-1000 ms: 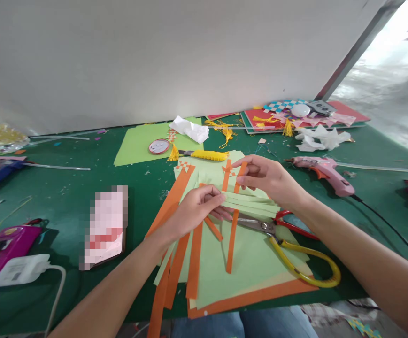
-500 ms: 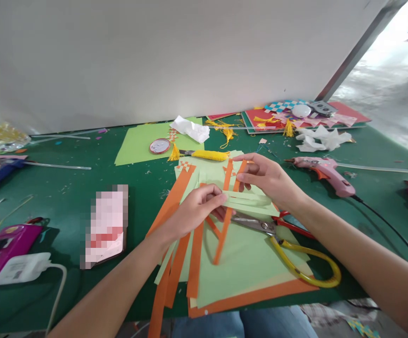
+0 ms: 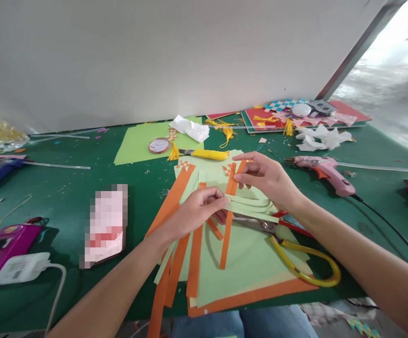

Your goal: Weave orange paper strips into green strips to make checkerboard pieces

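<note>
My left hand [image 3: 205,206] is closed, pinching pale green paper strips [image 3: 253,205] where they cross orange ones. The green strips reach right, slightly fanned. From under my left thumb an orange strip [image 3: 226,246] hangs toward me. My right hand [image 3: 267,176] is just above and right, its thumb and fingers closed on the upper end of an orange paper strip [image 3: 239,170]. Its lower fingers are partly hidden. Below lie pale green sheets [image 3: 249,272] over orange paper, with scissors [image 3: 325,281] whose blades pass under the held strips.
A yellow craft knife [image 3: 211,155] lies beyond my hands. To the right is a pink glue gun [image 3: 325,171] with its cord. A phone [image 3: 107,225] lies left, near a purple device [image 3: 13,241]. Crumpled tissue [image 3: 191,128] and yellow tassels [image 3: 227,134] sit farther back.
The upper ends of the orange strips are closer together. The hanging orange strip has swung slightly right, and the green strips have shifted. Both hands stay almost in place.
</note>
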The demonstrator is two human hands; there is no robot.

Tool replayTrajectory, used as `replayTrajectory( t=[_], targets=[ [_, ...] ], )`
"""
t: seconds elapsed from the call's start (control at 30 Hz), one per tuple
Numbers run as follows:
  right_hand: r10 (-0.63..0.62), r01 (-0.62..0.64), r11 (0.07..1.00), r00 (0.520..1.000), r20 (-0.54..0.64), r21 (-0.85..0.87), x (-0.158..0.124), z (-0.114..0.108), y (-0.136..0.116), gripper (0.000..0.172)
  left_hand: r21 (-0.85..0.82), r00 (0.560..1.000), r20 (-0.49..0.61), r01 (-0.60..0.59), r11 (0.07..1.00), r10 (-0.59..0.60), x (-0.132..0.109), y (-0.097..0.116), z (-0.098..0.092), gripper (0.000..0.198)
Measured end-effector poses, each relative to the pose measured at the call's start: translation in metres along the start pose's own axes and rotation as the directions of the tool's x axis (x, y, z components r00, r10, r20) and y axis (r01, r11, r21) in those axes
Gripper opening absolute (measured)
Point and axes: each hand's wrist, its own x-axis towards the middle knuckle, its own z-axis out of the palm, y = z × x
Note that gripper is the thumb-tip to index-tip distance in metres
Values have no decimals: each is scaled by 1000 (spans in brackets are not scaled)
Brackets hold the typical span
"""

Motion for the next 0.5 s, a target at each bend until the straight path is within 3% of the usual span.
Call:
replayTrajectory(
  t=[0.37, 0.43, 0.5],
  targets=[
    [-11, 9, 998, 1000, -29, -55, 0, 0, 0, 34, 44, 1000, -11, -20, 999, 20, 1, 1, 0, 24],
    [-73, 58, 987, 993, -96, -147, 0, -2, -1, 33, 33, 998, -44, -50, 998, 51, 1, 1, 0, 25],
    [-229, 161, 934, 955, -188, -318, -2, -6, -4, 27, 9, 992, -93, -88, 996, 88, 1, 1, 0, 25]
  ],
)
